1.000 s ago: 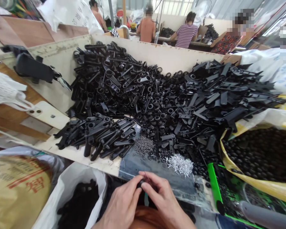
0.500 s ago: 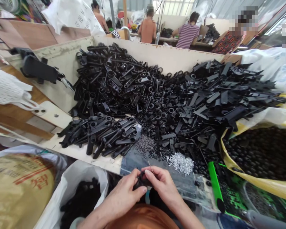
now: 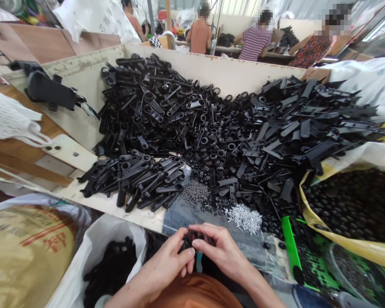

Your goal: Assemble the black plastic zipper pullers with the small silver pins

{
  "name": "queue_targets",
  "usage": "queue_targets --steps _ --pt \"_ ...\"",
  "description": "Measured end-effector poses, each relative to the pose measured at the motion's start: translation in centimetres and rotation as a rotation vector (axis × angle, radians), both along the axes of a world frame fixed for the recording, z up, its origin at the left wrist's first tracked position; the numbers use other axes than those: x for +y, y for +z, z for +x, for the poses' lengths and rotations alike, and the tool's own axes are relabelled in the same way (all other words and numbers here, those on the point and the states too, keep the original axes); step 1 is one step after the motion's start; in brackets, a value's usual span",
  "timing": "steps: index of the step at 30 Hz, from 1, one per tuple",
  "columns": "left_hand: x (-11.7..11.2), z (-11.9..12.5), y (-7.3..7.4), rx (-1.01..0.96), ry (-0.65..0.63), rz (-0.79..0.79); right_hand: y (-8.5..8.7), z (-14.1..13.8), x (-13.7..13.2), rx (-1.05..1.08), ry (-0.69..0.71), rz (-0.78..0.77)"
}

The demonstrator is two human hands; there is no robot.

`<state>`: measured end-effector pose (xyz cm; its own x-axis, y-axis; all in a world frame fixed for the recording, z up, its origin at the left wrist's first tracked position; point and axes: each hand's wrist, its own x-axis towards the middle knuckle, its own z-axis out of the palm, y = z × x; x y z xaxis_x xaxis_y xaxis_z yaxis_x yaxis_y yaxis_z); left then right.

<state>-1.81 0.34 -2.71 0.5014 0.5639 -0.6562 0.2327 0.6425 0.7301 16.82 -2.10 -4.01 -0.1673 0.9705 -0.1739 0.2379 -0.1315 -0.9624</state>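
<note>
My left hand point(image 3: 168, 263) and my right hand point(image 3: 220, 248) meet at the near edge of the work table, fingers pinched together on a small black plastic part point(image 3: 188, 238). A thin metal pin point(image 3: 199, 228) sticks up from between the fingers of my right hand. Just beyond my hands lie a heap of silver pins point(image 3: 244, 217) and a heap of small dark screws point(image 3: 195, 193). A stack of long black plastic handles point(image 3: 137, 179) lies to the left of these.
A large pile of black plastic parts point(image 3: 231, 124) fills the walled table point(image 3: 234, 75). A yellow bag of black round pieces point(image 3: 353, 205) sits right, a white bag point(image 3: 109, 265) and a printed sack point(image 3: 25, 252) left. A phone point(image 3: 69, 152) lies on the left ledge. Other people work behind.
My hands have drawn slightly nearer to me and stay pinched together on the small part. The pin now shows angled above my right fingers.
</note>
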Motion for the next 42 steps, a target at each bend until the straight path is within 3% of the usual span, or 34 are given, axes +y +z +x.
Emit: queue_targets --steps 10,17,22,27,30,34,42 --pt "-0.3 0.0 0.5 0.007 -0.099 0.020 0.7 0.8 -0.3 -0.198 0.179 0.119" --pt "-0.3 0.4 0.7 0.007 -0.088 -0.010 -0.5 1.5 -1.1 -0.246 0.143 0.219" --pt "-0.4 0.4 0.2 -0.009 -0.045 -0.020 -0.1 1.3 -0.9 -0.230 0.158 0.199" --pt "0.2 0.3 -0.4 -0.073 0.035 0.010 0.6 1.2 -0.2 -0.204 0.081 0.129" --pt "0.9 0.2 0.2 -0.110 0.096 0.029 0.4 2.0 0.1 -0.184 -0.052 0.052" --pt "1.6 0.3 1.2 -0.101 0.078 -0.002 -0.3 3.0 0.1 -0.160 -0.194 0.009" --pt "1.6 1.1 1.9 -0.086 0.074 -0.017 -0.8 2.0 0.1 -0.104 -0.198 0.016"
